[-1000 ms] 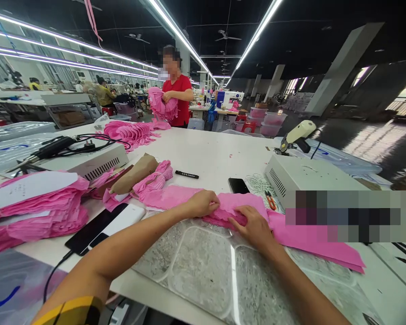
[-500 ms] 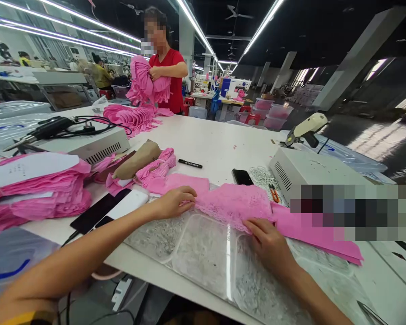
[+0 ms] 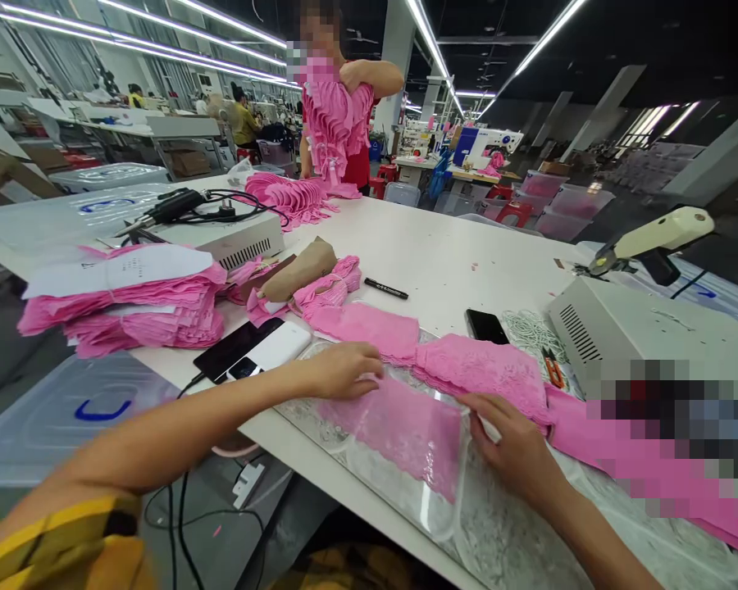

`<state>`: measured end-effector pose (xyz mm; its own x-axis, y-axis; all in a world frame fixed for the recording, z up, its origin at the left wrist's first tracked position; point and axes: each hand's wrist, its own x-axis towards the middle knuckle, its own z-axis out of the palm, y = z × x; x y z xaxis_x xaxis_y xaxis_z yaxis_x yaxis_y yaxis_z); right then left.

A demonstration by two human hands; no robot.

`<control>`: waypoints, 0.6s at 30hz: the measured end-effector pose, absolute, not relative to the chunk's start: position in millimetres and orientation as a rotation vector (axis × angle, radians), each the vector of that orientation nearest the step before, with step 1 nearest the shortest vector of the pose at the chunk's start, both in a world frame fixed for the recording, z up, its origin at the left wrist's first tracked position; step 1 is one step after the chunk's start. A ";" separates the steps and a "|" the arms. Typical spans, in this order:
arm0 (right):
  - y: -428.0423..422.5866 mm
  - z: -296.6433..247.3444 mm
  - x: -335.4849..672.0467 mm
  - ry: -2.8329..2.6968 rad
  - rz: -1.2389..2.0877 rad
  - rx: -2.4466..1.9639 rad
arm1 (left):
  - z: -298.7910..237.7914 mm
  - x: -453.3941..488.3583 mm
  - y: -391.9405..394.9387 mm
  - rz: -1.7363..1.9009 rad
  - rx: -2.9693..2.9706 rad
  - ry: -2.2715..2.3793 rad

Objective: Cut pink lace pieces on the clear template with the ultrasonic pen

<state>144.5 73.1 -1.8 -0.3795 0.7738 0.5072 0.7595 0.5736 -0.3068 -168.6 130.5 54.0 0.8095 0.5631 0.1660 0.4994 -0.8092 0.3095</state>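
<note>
Left hand sits over a sheer pink lace panel, right hand meets its edge; whether either grip pinches it, I can't tell!

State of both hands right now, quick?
Left hand: fingers bent at the upper edge of the pink lace piece; grip can't be told.
Right hand: thumb and forefinger at its upper right corner; pinch can't be told.
</note>
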 end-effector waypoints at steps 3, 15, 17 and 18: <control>107.7 -5.2 150.0 -2.115 0.002 -1.346 | 43.4 -118.5 155.8 0.396 2.812 0.800; 126.3 -6.8 152.3 -2.109 0.089 -1.395 | 24.4 -65.8 191.4 0.393 2.846 0.775; 127.4 -7.2 153.3 -2.101 0.104 -1.398 | 26.1 -66.6 192.3 0.396 2.822 0.774; 127.8 -7.5 153.6 -2.098 0.111 -1.399 | 26.8 -66.5 192.6 0.398 2.810 0.778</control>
